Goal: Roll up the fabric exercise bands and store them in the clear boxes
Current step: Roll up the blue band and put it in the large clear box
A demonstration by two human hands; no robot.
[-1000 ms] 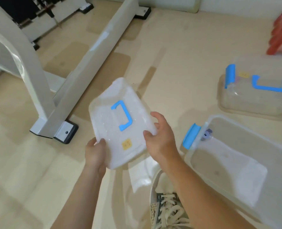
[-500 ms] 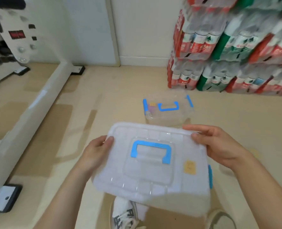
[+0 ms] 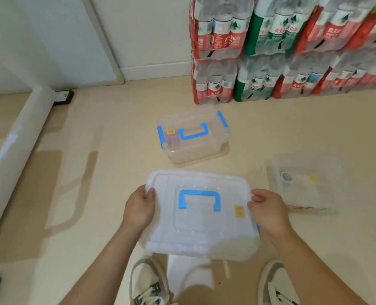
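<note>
Holding the clear lid [image 3: 204, 234] by its two short edges, your left hand [image 3: 139, 209] and right hand [image 3: 268, 210] each keep a curled grip on the rim, thumbs on top. Ahead on the floor [image 3: 292, 133] sits a closed box [image 3: 196, 146] with a pink rolled band [image 3: 171, 139] inside. A second box [image 3: 301, 188] lies blurred to the right.

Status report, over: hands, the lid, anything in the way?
Left hand and right hand both grip the lid by its sides. Closed clear box ahead on floor, open box at right. Nothing seen blocking.
</note>
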